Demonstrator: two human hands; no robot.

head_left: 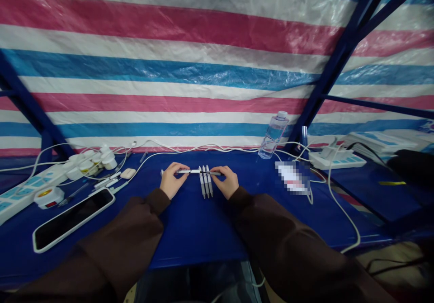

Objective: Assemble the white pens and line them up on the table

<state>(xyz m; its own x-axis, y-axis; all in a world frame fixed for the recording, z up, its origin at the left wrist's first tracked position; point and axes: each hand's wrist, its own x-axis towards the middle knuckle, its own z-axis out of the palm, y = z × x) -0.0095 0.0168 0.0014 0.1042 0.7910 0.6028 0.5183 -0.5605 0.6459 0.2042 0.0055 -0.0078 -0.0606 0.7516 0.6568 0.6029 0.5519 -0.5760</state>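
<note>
Between my two hands a slim white pen [194, 171] is held crosswise, its dark end toward the right. My left hand [173, 179] is closed on its white end, with thumb and fingers pinched. On the dark end my right hand [226, 181] is pinched as well. Just below and behind the held pen, several white and grey pens [205, 186] lie side by side on the blue table [200, 235], their tips pointing toward me. The held pen crosses over the upper part of this row.
At the left are a phone [73, 219], a power strip [34, 187] with plugs, and a small white case [128, 173]. A water bottle [273, 135] stands at the back right, near cables and another power strip [337, 159]. Blue frame bars rise at both sides.
</note>
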